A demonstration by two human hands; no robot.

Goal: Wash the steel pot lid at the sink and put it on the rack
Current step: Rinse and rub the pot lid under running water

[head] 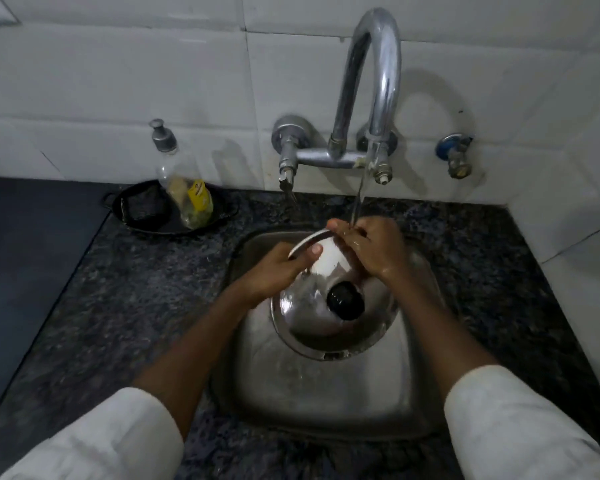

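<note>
White wall tiles fill the background, and a dark speckled stone counter surrounds a small steel sink [326, 403] at the centre of the view.

A curved chrome tap [371, 84] stands at 12 o'clock, and a thin stream of water [357, 199] falls from it onto my fingers.

I hold the steel lid [329, 327] tilted over the basin, its domed top and black knob [345, 299] facing me.

My left hand [281, 268] grips the rim at about 10 o'clock, thumb pressed on the top face and fingers curled behind.

My right hand [368, 247] is at the upper rim near 1 o'clock, wet, its fingers curled around the edge under the stream. Whether it is rubbing or only holding, I cannot tell.

White sleeves [94, 441] are pushed up on both forearms.

At 10 o'clock on the counter, a black dish [136, 223] holds a dark scrubber and a clear pump bottle [184, 188], nearly empty. The bottle has a yellow label, but its writing is too small and blurred to read. No other writing shows.

I judge the wash to be in its rinsing stage: water is running and the lid looks shiny, with no foam visible. Finishing the rinse and setting the lid on the rack are left to do. No rack is in view.
</note>
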